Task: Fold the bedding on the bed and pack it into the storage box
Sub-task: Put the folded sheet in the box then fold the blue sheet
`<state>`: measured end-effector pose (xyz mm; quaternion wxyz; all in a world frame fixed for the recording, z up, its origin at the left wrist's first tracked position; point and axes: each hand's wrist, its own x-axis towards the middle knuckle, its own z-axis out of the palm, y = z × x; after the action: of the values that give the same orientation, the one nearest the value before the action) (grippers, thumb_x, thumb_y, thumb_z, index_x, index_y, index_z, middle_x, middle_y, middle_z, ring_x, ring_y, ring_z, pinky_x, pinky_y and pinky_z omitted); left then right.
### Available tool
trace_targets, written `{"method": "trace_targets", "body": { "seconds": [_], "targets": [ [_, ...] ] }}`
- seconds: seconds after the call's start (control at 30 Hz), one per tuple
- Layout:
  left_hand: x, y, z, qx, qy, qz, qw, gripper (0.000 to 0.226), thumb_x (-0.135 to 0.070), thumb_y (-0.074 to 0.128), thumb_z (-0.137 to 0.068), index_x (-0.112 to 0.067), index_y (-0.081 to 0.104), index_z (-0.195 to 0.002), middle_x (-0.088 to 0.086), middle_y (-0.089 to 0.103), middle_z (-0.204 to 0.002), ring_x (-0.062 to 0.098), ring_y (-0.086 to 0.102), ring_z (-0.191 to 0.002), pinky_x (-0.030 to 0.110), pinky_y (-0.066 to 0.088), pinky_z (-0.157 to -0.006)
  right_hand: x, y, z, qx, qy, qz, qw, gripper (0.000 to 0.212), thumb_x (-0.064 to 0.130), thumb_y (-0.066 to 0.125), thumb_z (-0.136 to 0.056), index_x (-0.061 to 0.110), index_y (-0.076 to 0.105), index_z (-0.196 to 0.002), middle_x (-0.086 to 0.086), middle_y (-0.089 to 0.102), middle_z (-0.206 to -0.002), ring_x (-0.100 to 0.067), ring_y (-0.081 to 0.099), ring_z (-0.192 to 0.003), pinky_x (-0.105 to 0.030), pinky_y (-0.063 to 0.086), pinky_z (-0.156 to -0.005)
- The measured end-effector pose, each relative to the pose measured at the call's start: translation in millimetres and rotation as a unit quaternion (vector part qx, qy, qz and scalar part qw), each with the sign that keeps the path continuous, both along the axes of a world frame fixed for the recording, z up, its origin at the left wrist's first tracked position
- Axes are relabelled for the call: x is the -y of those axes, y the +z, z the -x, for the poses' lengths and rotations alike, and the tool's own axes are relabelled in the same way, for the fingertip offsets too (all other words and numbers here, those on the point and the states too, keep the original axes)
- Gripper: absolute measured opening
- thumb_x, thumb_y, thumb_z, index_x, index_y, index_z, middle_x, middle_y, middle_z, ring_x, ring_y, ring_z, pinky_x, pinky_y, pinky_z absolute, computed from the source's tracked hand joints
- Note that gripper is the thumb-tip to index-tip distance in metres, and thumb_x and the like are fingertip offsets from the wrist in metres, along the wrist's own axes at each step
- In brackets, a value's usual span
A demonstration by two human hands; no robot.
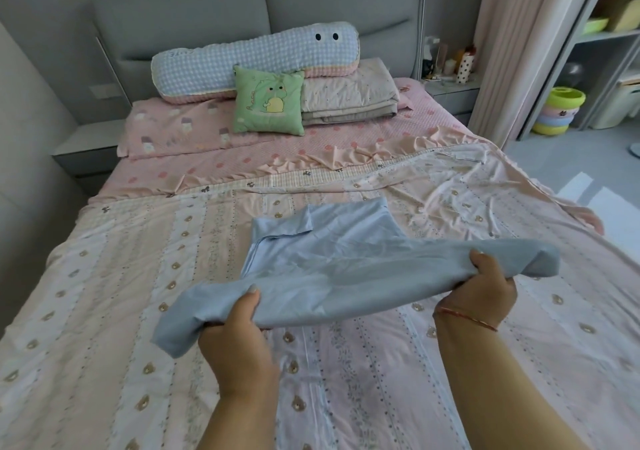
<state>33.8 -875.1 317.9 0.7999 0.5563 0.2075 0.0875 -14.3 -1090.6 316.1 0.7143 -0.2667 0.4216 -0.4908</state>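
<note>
**Blue cloth mid-fold; most bedding still waiting**

Both hands are gripping the near edge of the blue cloth (322,266), lifting it off the quilt (381,363): the left hand (239,325) is pinching the left end, the right hand (485,294) is clamping the right end, well apart. The cloth's far half is still lying on the quilt, mid-bed. The quilt is lying spread and unfolded. One folded blanket (349,95) is sitting far right by the cushion (268,103). No storage box is showing, so packing likely has not begun.
</note>
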Motion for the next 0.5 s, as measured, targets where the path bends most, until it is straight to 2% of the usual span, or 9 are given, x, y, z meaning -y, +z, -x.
{"method": "trace_targets", "body": {
  "seconds": [0.07,0.13,0.2,0.27,0.4,0.47,0.5],
  "targets": [
    [2.5,-2.5,-6.3,-0.016,-0.002,-0.015,1.0,0.013,-0.008,0.065,-0.084,-0.019,0.065,-0.078,-0.008,0.069,-0.072,0.011,0.066,-0.071,0.03,0.05,-0.064,4.0,-2.4,-6.3,-0.045,0.003,0.005,0.999,0.014,0.003,0.055,-0.082,0.009,0.057,-0.069,0.0,0.057,-0.062,-0.008,0.056,-0.05,-0.019,0.043,-0.049],
    [5.9,-14.3,-19.8,-0.058,-0.021,-0.03,0.998,0.011,-0.011,0.064,-0.086,-0.018,0.063,-0.077,-0.002,0.065,-0.077,0.015,0.062,-0.069,0.031,0.05,-0.063,12.0,-15.7,-17.4,-0.139,0.04,0.003,0.99,0.01,0.011,0.056,-0.082,0.002,0.057,-0.08,-0.006,0.054,-0.069,-0.013,0.052,-0.057,-0.022,0.038,-0.052],
    [9.0,-32.2,-38.2,-0.105,-0.048,-0.042,0.992,0.009,-0.015,0.062,-0.089,-0.015,0.062,-0.08,0.003,0.064,-0.081,0.018,0.061,-0.067,0.032,0.051,-0.063,22.5,-36.0,-30.1,-0.218,0.089,-0.01,0.972,0.022,0.019,0.058,-0.081,-0.001,0.057,-0.09,-0.012,0.056,-0.073,-0.02,0.052,-0.061,-0.025,0.039,-0.053],
    [12.3,-54.5,-60.4,-0.145,-0.074,-0.051,0.985,0.009,-0.016,0.06,-0.092,-0.01,0.063,-0.086,0.008,0.064,-0.082,0.02,0.062,-0.065,0.031,0.051,-0.062,32.6,-53.0,-44.4,-0.265,0.142,-0.034,0.953,0.023,0.023,0.056,-0.082,0.001,0.056,-0.084,-0.012,0.056,-0.07,-0.023,0.053,-0.059,-0.03,0.042,-0.058],
    [23.7,-94.1,-117.0,-0.21,-0.119,-0.044,0.969,0.016,-0.016,0.055,-0.095,-0.002,0.06,-0.102,0.016,0.066,-0.087,0.025,0.064,-0.067,0.032,0.053,-0.058,57.8,-83.8,-82.6,-0.329,0.229,-0.058,0.914,0.023,0.023,0.052,-0.087,0.004,0.051,-0.073,-0.011,0.052,-0.064,-0.023,0.052,-0.057,-0.033,0.045,-0.061],
    [31.7,-106.2,-147.8,-0.224,-0.135,-0.047,0.964,0.014,-0.015,0.053,-0.096,-0.003,0.058,-0.103,0.015,0.065,-0.086,0.025,0.064,-0.066,0.03,0.055,-0.052,71.2,-94.1,-105.6,-0.313,0.261,-0.076,0.91,0.017,0.017,0.052,-0.088,0.005,0.05,-0.077,-0.01,0.052,-0.068,-0.023,0.053,-0.061,-0.032,0.05,-0.064],
    [38.1,-114.6,-169.8,-0.228,-0.143,-0.049,0.962,0.012,-0.015,0.053,-0.097,-0.005,0.057,-0.102,0.014,0.065,-0.084,0.025,0.064,-0.065,0.028,0.056,-0.048,80.1,-100.4,-123.5,-0.289,0.28,-0.086,0.912,0.01,0.014,0.051,-0.09,0.005,0.05,-0.084,-0.008,0.052,-0.074,-0.022,0.054,-0.064,-0.029,0.052,-0.06]
  ]
}}
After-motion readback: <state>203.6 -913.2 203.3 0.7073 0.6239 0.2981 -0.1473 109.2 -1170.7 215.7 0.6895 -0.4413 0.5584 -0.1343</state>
